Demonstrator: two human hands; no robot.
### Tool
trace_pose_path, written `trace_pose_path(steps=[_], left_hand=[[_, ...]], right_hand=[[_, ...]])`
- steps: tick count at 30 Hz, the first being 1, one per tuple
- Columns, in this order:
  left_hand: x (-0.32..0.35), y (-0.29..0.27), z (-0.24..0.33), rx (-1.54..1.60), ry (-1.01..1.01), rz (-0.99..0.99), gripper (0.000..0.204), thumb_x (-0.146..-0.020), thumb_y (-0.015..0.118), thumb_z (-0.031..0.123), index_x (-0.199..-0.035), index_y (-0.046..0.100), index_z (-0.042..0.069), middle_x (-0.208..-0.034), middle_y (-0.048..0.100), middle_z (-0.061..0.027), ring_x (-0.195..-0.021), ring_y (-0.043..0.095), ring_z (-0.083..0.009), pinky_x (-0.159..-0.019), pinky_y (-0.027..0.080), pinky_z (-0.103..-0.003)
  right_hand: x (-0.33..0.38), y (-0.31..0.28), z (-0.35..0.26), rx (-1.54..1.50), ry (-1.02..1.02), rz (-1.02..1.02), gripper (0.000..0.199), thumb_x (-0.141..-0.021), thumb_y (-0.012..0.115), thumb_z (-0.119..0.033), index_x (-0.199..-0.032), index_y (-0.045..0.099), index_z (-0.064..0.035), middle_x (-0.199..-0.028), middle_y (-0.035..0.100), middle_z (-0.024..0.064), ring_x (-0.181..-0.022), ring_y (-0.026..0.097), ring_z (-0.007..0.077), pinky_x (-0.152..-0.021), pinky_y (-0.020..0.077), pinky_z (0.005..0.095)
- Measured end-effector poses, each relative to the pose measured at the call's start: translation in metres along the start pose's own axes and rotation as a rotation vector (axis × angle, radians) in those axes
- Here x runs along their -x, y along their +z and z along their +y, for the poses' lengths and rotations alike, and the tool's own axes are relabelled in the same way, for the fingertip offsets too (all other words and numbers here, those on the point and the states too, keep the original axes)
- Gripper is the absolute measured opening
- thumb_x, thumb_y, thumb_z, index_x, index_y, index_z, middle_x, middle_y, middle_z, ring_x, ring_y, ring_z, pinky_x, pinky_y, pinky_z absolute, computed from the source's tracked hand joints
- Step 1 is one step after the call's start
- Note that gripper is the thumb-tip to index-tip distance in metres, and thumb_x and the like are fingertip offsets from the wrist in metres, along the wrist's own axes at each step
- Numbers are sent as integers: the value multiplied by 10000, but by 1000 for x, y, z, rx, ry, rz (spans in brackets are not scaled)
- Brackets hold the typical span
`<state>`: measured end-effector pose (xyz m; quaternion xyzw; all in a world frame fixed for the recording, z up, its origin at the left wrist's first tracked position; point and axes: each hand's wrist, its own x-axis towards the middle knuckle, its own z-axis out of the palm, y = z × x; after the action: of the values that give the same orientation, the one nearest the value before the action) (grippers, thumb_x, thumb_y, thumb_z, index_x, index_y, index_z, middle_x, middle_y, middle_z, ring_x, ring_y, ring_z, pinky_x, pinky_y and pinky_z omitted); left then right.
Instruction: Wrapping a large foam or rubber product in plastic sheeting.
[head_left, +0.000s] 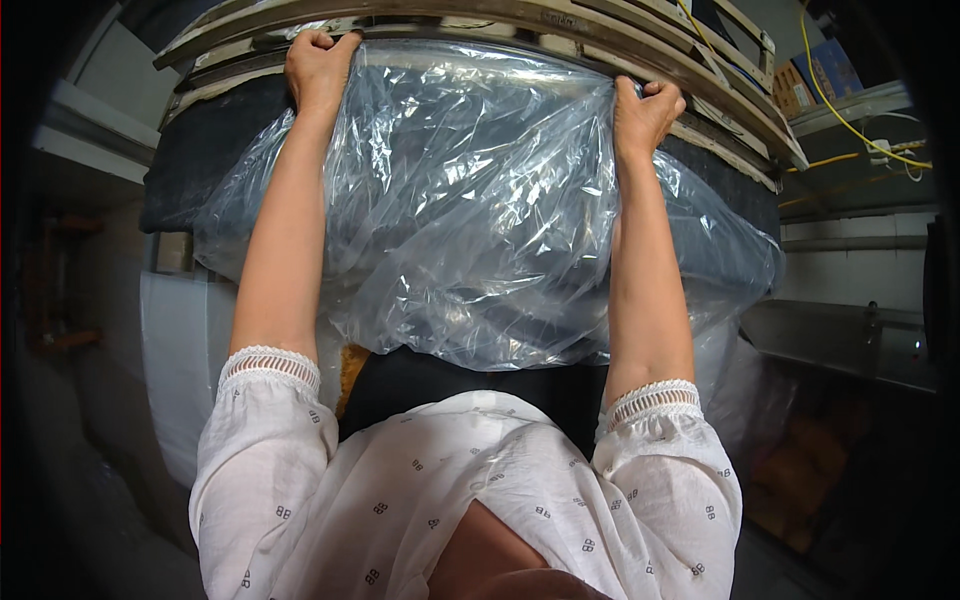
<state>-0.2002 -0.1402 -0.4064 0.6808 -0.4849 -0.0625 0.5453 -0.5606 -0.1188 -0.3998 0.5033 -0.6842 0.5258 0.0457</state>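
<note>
Gripping tightly, the thin, slippery clear plastic sheet (470,210) was held at its upper edge by the closed left hand (318,62) and right hand (645,108).

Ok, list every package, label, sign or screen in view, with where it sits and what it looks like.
Clear plastic bag: centre, crinkled and see-through, its far edge gripped by the left hand and right hand, draped over something dark.
Cardboard boxes: upper right on a shelf, one brown, one blue.
No signs or screens show.
</note>
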Motion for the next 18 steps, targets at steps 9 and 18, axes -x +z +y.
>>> trace_pose_path(steps=[9,18], left_hand=[[-5,-15,-2,691,-323,-179,240,-708,736,179,-749,539,48,-672,518,-11,-589,496,-85,-539,435,-199],[13,-25,1,-42,202,-259,321,-891,491,362,-845,601,64,-809,602,-72,-752,558,-250,-694,423,-287]], right_hand=[[-6,-1,6,-106,116,71,369,-718,646,-274,-829,419,-4,-934,388,156,-866,426,308,-836,350,382],[-1,-9,-1,-152,92,125,340,-809,572,-299,-826,438,13,-938,396,161,-862,433,295,-824,356,377]])
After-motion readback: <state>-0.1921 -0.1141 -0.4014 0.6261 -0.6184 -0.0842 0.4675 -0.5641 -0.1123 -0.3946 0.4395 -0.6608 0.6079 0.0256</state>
